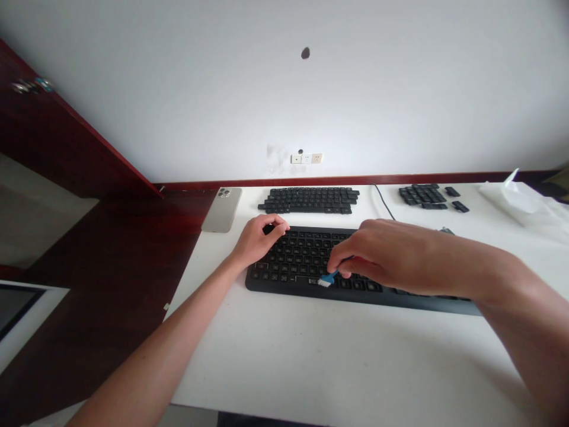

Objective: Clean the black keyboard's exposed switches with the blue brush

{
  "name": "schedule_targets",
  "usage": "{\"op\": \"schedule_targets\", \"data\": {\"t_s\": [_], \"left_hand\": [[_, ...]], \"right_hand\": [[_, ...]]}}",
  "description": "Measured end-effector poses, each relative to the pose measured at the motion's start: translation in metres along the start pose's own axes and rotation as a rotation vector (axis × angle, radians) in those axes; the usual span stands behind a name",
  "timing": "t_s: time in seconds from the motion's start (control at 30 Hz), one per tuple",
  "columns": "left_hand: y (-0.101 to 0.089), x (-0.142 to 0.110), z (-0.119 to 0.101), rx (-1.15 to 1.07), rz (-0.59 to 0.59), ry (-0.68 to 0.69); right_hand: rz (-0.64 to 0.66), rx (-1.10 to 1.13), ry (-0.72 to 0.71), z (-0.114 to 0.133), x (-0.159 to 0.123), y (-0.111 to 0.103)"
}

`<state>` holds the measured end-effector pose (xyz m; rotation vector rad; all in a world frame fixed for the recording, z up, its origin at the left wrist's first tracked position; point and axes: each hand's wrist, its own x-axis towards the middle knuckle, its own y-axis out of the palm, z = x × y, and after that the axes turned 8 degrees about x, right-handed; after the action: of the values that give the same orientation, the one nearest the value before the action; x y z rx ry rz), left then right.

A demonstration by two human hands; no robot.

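A black keyboard (pixel 302 261) lies on the white table (pixel 320 356) in front of me. My left hand (pixel 256 238) rests curled on the keyboard's top left corner, fingers closed against its edge. My right hand (pixel 382 255) hovers over the keyboard's middle, pinching a small blue brush (pixel 328 279) whose white bristles touch the bottom row of keys.
A block of loose black keycaps (pixel 310 200) lies behind the keyboard, and a smaller group of keycaps (pixel 424 196) sits to the right. A phone (pixel 222 209) lies face down at the table's left edge. A cable (pixel 382 201) and white tissue (pixel 515 198) are at the far right.
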<state>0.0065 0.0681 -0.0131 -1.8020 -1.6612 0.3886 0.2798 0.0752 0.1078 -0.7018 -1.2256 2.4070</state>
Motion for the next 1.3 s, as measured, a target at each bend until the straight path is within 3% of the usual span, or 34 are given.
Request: {"op": "schedule_targets", "data": {"t_s": [0.27, 0.4, 0.53, 0.67, 0.8, 1.3], "left_hand": [[0.001, 0.000, 0.001, -0.013, -0.007, 0.021], [0.000, 0.000, 0.000, -0.004, -0.007, 0.003], [0.000, 0.000, -0.001, -0.008, -0.002, 0.003], [0.001, 0.000, 0.000, -0.011, -0.002, -0.014], [0.001, 0.000, 0.001, -0.003, -0.003, -0.004], [0.002, 0.001, 0.002, 0.011, -0.007, -0.004]], "right_hand": [[-0.026, -0.021, -0.006, 0.000, -0.002, 0.000], [0.034, -0.013, 0.015, 0.000, -0.001, 0.000], [-0.018, -0.050, 0.028, 0.000, -0.001, 0.000], [0.020, -0.009, 0.007, 0.003, 0.000, -0.001], [-0.036, -0.031, 0.012, 0.004, 0.002, 0.001], [-0.049, 0.004, 0.005, 0.007, 0.009, 0.004]]}}
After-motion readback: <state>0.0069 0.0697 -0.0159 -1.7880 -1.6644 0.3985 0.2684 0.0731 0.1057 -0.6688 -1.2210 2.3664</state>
